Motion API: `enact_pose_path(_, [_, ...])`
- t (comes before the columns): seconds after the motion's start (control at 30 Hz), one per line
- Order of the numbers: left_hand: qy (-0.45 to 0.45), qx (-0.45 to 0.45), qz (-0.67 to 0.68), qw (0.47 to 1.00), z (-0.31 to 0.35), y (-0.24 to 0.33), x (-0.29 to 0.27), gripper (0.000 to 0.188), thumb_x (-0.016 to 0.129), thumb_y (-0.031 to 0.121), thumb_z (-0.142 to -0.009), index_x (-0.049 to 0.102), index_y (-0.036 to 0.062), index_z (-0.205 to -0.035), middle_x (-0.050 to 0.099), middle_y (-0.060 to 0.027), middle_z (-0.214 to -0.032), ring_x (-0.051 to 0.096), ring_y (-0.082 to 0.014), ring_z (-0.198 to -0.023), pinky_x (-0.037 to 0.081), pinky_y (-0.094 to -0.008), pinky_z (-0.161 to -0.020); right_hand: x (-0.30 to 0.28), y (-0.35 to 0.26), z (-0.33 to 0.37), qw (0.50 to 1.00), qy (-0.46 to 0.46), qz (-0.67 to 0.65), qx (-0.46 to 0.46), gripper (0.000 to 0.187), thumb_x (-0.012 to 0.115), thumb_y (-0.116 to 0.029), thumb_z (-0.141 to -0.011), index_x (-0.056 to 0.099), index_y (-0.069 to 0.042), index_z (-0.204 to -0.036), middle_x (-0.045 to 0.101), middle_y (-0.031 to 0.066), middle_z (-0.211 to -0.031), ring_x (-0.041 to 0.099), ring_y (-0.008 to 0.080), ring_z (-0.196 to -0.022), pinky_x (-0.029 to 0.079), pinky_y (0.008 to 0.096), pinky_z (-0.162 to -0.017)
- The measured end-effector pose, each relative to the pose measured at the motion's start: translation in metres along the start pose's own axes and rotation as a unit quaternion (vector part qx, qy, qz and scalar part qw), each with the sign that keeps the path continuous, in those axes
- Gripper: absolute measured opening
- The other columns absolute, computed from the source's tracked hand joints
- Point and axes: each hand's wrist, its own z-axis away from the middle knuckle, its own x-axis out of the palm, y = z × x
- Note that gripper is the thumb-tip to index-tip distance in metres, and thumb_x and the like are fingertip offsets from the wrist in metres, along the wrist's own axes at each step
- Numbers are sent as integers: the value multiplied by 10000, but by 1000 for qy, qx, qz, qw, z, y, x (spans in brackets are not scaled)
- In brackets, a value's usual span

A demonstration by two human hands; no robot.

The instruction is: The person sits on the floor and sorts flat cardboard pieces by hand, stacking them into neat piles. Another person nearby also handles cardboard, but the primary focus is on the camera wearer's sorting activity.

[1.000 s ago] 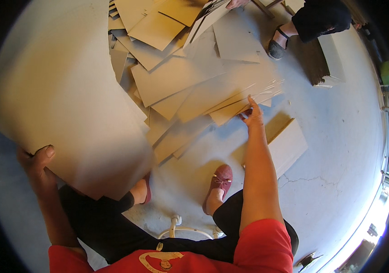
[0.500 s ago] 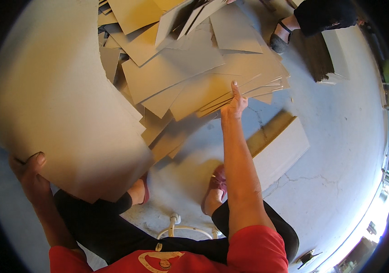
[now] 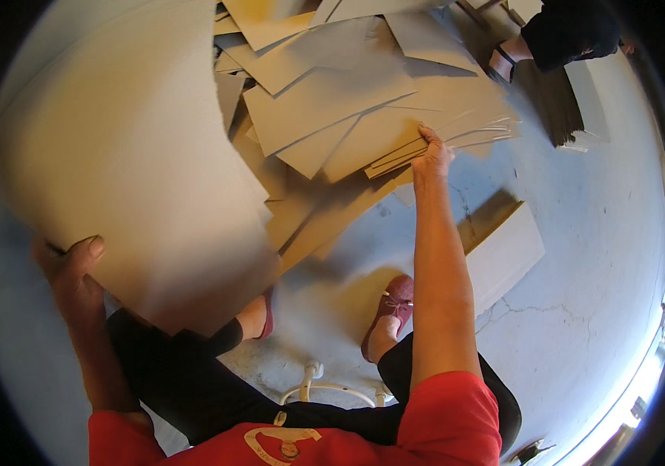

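Note:
At the left, my left hand [image 3: 76,276] grips the lower edge of a large cardboard sheet [image 3: 138,171], thumb on top and fingers hidden beneath. The sheet's stepped right edge suggests more sheets under it. My right arm reaches forward over the floor. My right hand [image 3: 433,158] is closed on the near right edge of several fanned cardboard sheets [image 3: 383,144], its thumb on the top one. These lie on a loose heap of flat cardboard pieces [image 3: 325,101] spread across the far middle.
Right of my arm stands a neat cardboard stack [image 3: 506,252]. Another stack [image 3: 581,109] sits farther right, near the foot [image 3: 513,54] of another person in dark trousers. Between my shoes, a stool's pale metal base [image 3: 325,392] rests on the cracked floor.
The whole view has shifted, so most things appear farther right. My right hand keeps its grip on the fanned sheets. The other person's grey sheets at the top have mostly gone out of view.

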Motion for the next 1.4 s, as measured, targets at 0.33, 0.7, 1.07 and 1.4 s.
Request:
enact_pose_path(0.33, [50,6,230,972,21,29,18,414,673,22,-616,567,-7,-1015,566,-68,-932,540,-182,-886,418,-321,-815,-1,-58,133,981,63,67,-172,258,629,183,-616,491,104,-819,593,191,-908,620,285,-739,577,399,-677])
enact_pose_path(0.7, [55,45,258,964,9,-5,12,441,678,-1,-623,562,-18,-1048,609,-57,-921,583,-151,-807,467,-272,-746,-84,-121,285,967,106,4,-231,221,632,191,-593,546,168,-795,626,233,-896,649,302,-736,589,412,-709])
enact_pose_path(1.07, [77,142,332,929,-7,-17,21,400,641,-40,-609,556,5,-997,614,-43,-868,579,-121,-750,485,-257,-682,-40,-219,362,916,-139,39,-375,501,650,162,-618,504,86,-1092,585,187,-1026,615,282,-848,563,418,-767])
enact_pose_path(1.4, [235,141,263,925,14,-39,-50,407,676,-20,-604,555,2,-992,629,-49,-841,590,-130,-718,496,-270,-657,9,-193,305,947,-287,127,-63,327,694,15,-651,639,56,-970,651,143,-998,624,271,-927,486,424,-907])
